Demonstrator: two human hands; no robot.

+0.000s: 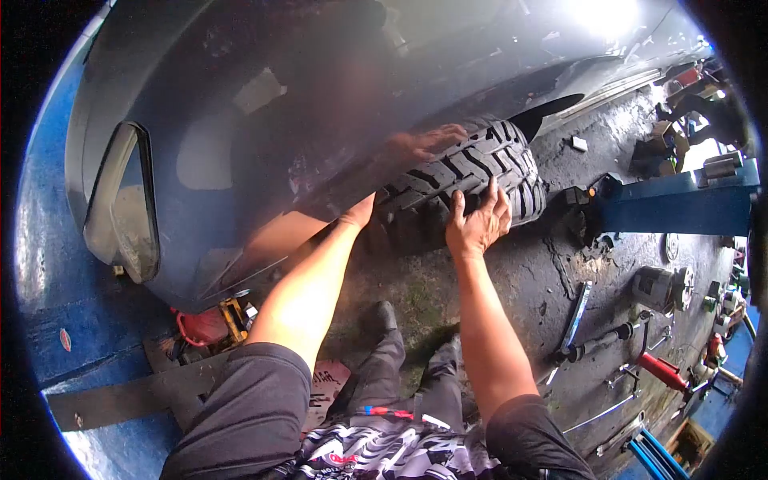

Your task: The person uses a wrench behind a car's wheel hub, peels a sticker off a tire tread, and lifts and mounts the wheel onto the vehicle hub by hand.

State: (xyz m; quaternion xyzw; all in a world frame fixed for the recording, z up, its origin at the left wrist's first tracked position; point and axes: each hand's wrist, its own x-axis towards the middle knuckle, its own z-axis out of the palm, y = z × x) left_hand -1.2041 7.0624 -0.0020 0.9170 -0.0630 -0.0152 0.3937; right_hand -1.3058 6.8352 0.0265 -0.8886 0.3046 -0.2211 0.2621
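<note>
A black, chunky-treaded tyre (480,172) sits in the wheel arch under the dark grey car body (336,96). My right hand (478,226) lies against its tread, fingers and thumb spread. My left hand (360,213) reaches in under the edge of the body panel, close to the tyre's left end; its fingers are hidden there. The glossy panel mirrors a hand and a forearm.
A blue lift arm (680,206) extends in from the right. Along the right floor lie wrenches, a strut-like rod (600,342), a metal cylinder (654,288) and a red-bodied tool (662,371). A red and yellow object (206,326) stands at lower left.
</note>
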